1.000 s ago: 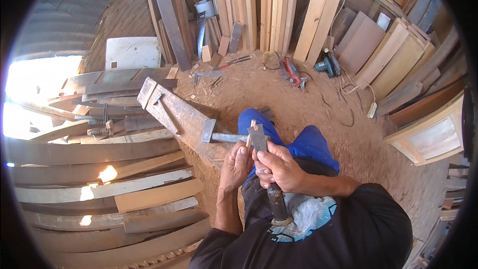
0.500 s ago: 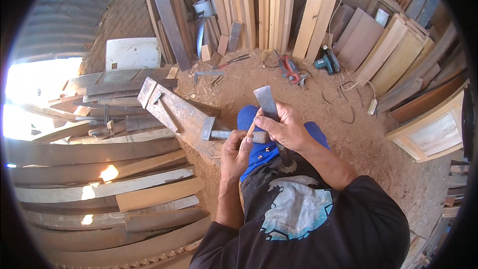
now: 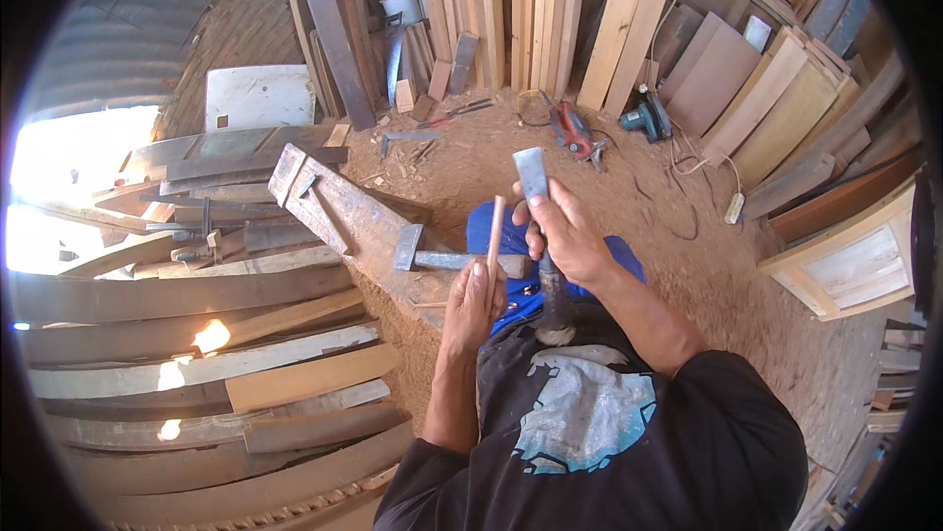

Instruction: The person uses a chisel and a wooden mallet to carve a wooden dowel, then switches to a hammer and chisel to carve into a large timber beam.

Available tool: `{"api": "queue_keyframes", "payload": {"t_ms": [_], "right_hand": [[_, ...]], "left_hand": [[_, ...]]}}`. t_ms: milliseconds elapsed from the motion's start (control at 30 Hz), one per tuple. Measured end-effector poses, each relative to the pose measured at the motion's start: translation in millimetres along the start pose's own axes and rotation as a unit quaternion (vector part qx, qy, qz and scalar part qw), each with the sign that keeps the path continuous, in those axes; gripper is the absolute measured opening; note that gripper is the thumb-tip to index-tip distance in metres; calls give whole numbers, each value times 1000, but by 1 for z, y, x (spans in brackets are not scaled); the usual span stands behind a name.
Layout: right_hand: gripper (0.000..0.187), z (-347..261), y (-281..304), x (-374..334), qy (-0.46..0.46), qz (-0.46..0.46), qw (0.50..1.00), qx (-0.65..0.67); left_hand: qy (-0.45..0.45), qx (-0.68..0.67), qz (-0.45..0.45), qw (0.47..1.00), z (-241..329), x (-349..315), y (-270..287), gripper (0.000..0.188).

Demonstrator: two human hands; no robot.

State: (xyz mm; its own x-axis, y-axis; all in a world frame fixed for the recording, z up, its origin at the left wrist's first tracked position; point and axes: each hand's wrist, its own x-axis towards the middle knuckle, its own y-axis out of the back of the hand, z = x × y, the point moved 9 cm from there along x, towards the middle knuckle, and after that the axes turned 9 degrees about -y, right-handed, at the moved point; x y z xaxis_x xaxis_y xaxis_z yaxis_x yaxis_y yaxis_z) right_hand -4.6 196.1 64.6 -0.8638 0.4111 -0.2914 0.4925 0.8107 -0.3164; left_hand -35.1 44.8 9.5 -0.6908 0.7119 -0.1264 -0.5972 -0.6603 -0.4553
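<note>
My left hand (image 3: 473, 297) is closed round a thin wooden stick (image 3: 496, 226), which stands nearly upright in it. In my right hand (image 3: 567, 236) is a wide chisel (image 3: 531, 172), gripped by its blade and neck with the flat metal end pointing away from me. Its dark handle (image 3: 554, 305) reaches back toward my lap. The stick and the chisel are apart. Just beyond my left hand a hammer (image 3: 462, 261) with a blocky metal head lies across a wooden plank (image 3: 339, 205), its handle end by my knee.
Stacked boards (image 3: 196, 374) fill the left side. Upright planks (image 3: 550, 20) lean along the back. On the sawdust-covered floor (image 3: 707, 285) lie a red power tool (image 3: 572, 130), a teal power tool (image 3: 643, 118) and a metal square (image 3: 408, 138). A panelled wooden frame (image 3: 850, 256) stands at right.
The stick has left the chisel blade and swung more upright in my left hand. My right thumb has come off the stick, and the chisel has tipped slightly.
</note>
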Motion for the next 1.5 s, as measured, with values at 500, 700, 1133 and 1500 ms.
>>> {"api": "queue_keyframes", "payload": {"t_ms": [500,700,1133,1500], "right_hand": [[19,36,-90,-80,-206,-195,940,192],[21,28,-80,-82,-185,-181,947,189],[17,-28,1,-71,-46,-65,981,176],[17,40,-94,-66,-218,-193,936,200]], "left_hand": [[-200,323,37,924,71,1,-5,33],[-235,354,23,905,79,-15,-17,30],[-46,196,44,978,-11,-82,41,28],[-126,168,49,976,58,28,13,42]]}}
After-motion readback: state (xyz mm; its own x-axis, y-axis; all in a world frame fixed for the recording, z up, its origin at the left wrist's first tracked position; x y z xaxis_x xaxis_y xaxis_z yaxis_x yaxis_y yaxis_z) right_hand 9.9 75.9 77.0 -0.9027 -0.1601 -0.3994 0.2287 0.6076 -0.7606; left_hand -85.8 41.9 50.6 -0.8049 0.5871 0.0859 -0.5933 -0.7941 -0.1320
